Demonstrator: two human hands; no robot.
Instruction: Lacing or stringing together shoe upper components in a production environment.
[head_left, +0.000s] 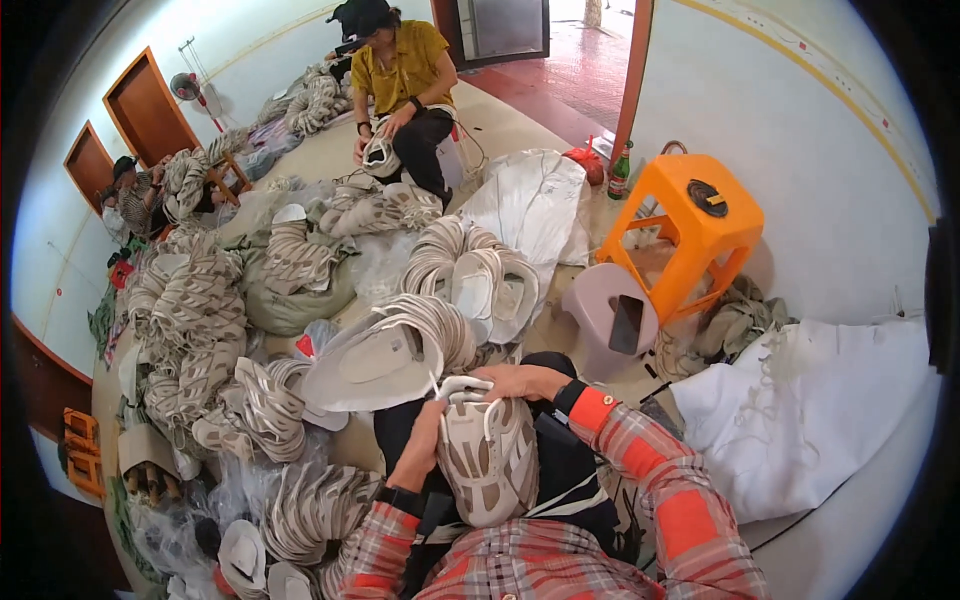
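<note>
A beige and white shoe upper lies across my lap with its toe toward me. My left hand grips the left side of its collar, fingers closed. A thin white strip stands up beside that thumb; I cannot make out what it is. My right hand is closed on the far right part of the collar, by the tongue. Just beyond my hands a row of nested shoe uppers lies with a pale sole side facing up.
Piles of shoe uppers cover the floor to the left. At right stand an orange stool, a low mauve stool bearing a phone, and a green bottle. White sheeting lies near my right arm. A co-worker sits ahead handling a shoe.
</note>
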